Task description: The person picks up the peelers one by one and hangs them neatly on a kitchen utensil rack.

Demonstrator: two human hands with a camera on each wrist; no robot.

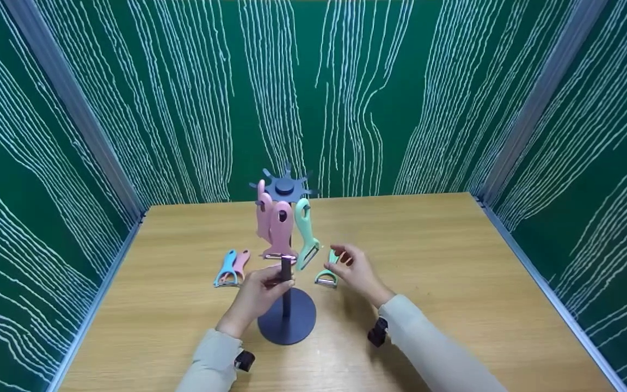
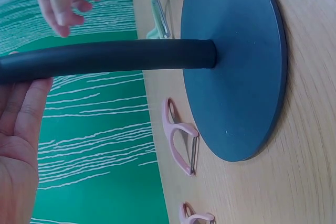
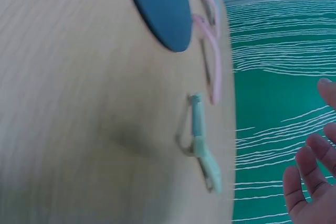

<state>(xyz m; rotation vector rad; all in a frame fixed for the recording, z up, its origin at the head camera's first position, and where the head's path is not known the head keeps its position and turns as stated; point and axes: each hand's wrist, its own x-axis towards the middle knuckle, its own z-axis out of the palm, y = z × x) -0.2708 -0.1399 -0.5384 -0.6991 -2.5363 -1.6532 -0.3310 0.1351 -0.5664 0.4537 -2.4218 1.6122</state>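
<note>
My left hand (image 1: 263,291) grips the dark post (image 2: 115,57) of a hook stand, above its round base (image 1: 287,318). From the stand's hooked top (image 1: 284,188) hang several pink peelers (image 1: 281,231) and one mint-green peeler (image 1: 305,231). Another mint-green peeler (image 3: 202,142) lies on the table, right of the stand. Over it hovers my right hand (image 1: 358,272), fingers parted and loosely bent; the right wrist view shows them apart from the peeler, holding nothing.
Left of the stand, a blue peeler (image 1: 228,267) lies against a pink peeler (image 1: 241,261) on the wooden table (image 1: 400,239). A further pink peeler (image 2: 176,135) lies behind the base. Green walls with white lines (image 1: 335,109) enclose the table.
</note>
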